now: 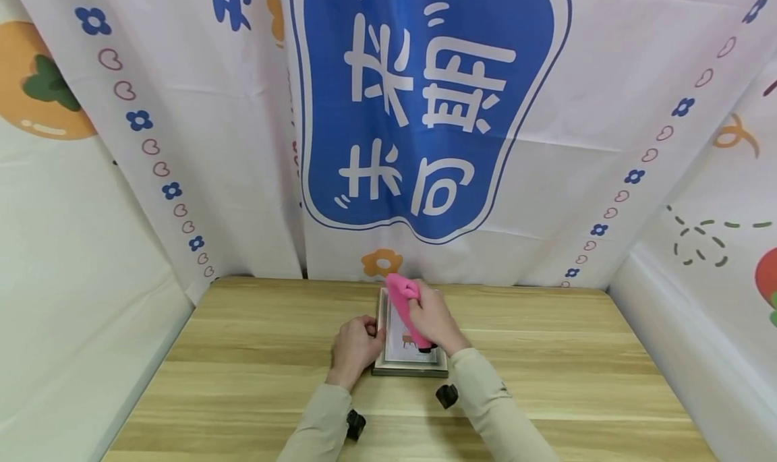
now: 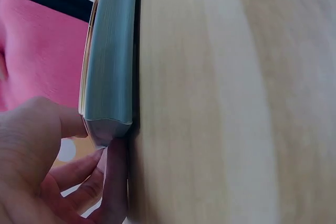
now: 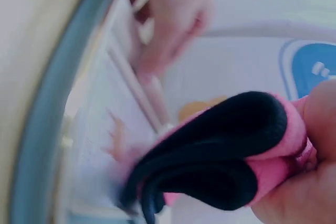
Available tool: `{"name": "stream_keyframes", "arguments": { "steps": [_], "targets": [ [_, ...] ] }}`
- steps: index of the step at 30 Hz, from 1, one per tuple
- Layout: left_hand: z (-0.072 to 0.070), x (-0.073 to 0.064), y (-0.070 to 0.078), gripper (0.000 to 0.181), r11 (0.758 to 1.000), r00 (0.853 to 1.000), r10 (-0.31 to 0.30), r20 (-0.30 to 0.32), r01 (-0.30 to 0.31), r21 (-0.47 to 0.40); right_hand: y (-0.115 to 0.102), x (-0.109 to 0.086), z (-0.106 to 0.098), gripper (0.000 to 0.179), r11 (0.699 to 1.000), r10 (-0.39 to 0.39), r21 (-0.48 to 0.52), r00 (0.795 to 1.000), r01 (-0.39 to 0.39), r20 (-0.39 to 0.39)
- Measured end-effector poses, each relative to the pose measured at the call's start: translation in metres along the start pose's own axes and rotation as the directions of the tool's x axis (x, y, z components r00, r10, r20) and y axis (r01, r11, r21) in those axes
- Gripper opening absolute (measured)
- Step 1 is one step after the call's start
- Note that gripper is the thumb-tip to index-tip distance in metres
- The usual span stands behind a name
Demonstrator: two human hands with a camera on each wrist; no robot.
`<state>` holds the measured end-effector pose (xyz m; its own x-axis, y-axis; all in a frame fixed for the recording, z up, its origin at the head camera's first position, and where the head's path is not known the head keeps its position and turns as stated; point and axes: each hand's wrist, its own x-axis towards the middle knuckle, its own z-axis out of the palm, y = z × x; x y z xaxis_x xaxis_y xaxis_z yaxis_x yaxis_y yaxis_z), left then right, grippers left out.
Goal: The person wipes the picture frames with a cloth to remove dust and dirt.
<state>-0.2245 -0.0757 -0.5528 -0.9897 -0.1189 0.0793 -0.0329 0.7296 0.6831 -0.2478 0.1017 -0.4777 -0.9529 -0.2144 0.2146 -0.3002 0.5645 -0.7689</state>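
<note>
A patterned white backdrop (image 1: 243, 179) hangs behind the table, with a large blue panel (image 1: 419, 98) of writing on it. The wood-grain table (image 1: 534, 381) gives the work a flat, firm base.

Two pale sleeves (image 1: 500, 408) reach in from the near edge and meet over the frame (image 1: 400, 367). It lies flat on its back near the table's far edge, just in front of the backdrop, probably so that its face is up and within reach of both hands. Inside it is a pale picture (image 1: 396, 330) with a small brown shape, partly covered.

Over the face is a pink cloth (image 1: 402, 303), folded on itself, dark on its inner side. The right hand (image 1: 434, 317) has its fingers curled tightly round the bunched part, which likely makes a firm pad; the dark end hangs free below the grip and seems to meet the face, though blur hides the contact.

The left hand (image 1: 357, 344) grips the frame's left side: thumb over the front rim, other fingers bent against the side, low to the table, presumably to stop it sliding.

A small black device (image 1: 447, 396) sits at each wrist, clear of the fingers.
</note>
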Motion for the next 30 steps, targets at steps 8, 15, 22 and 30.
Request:
{"name": "stream_keyframes", "arguments": {
  "steps": [8,15,22,30],
  "targets": [
    [-0.001,-0.001,0.0,0.015,1.0,1.0,0.009,-0.006,-0.009,-0.017,-0.006,-0.002,-0.054,0.016,1.0,0.025,0.01,0.996,-0.024,-0.087],
    [-0.001,-0.001,0.001,0.013,1.0,1.0,0.011,-0.015,-0.011,-0.022,-0.005,-0.008,-0.083,0.026,0.983,-0.079,-0.174,0.983,0.049,-0.168],
    [-0.002,0.0,0.001,0.014,1.0,0.999,0.021,-0.027,-0.022,-0.022,0.016,-0.017,-0.055,0.015,0.914,-0.115,-0.403,0.984,0.05,-0.139],
    [-0.002,-0.003,0.0,0.016,0.999,0.999,0.042,-0.03,-0.043,-0.026,0.038,-0.026,-0.006,0.017,0.938,-0.056,-0.343,0.998,0.054,0.004]
  ]
}}
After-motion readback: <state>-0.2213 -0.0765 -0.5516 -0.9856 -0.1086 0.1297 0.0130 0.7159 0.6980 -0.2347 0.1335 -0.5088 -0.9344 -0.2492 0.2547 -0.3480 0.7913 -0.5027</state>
